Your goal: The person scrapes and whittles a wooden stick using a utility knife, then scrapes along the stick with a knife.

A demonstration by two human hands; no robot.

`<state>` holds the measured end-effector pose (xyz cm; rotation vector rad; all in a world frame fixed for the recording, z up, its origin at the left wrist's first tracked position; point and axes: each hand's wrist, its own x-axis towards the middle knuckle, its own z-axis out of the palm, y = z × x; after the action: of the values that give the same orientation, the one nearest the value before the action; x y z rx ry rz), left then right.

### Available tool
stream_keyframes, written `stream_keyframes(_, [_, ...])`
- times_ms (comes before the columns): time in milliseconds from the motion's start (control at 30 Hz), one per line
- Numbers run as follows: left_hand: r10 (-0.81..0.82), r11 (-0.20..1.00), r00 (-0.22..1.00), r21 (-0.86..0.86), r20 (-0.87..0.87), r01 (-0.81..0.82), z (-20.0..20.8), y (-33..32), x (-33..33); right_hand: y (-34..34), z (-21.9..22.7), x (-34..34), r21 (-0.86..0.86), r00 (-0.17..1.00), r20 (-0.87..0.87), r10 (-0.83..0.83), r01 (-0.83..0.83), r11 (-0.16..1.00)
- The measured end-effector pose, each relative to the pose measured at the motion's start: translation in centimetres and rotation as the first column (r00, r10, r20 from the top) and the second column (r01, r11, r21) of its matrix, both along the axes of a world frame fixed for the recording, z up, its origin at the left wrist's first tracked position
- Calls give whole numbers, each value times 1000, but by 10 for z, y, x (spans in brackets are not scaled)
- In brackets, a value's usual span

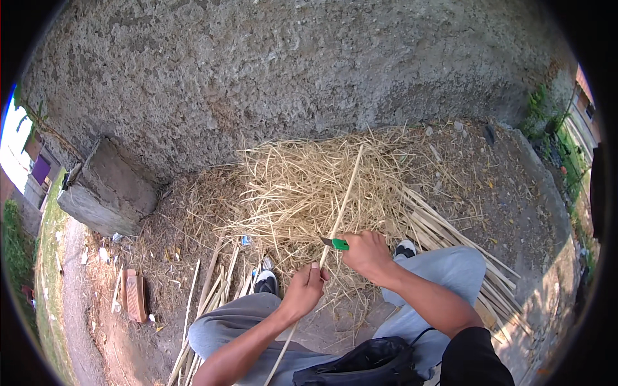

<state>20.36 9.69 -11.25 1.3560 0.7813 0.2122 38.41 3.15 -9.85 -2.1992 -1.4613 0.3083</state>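
My right hand (369,255) is closed round the green handle of a knife (337,244), whose dark blade lies against a long pale strip (348,193) that looks like split cane or bamboo. Just below the blade, my left hand (305,288) pinches the same strip between thumb and fingers. The strip slants from the far side, past both hands, down toward my lap. Beyond my hands spreads a heap of thin curled shavings (302,186).
Bundles of long strips lie beside my right leg (450,238) and my left leg (222,283). A rough wall (290,71) rises behind the heap. A concrete block (112,186) stands at the left, with a brick (136,296) nearer. A black bag (360,363) rests in my lap.
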Motion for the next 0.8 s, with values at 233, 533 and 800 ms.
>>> stream_keyframes(233, [-112,929,994,-354,6,107,21,-14,-21,2,6,53,-57,975,99,-201,208,977])
stream_keyframes(533, [-119,924,990,-356,76,139,30,4,-19,-7,15,37,42,994,-55,-90,93,995])
stream_keyframes(800, [-147,954,981,-244,127,175,24,3,-20,-12,37,64,519,997,80,-4,-38,854])
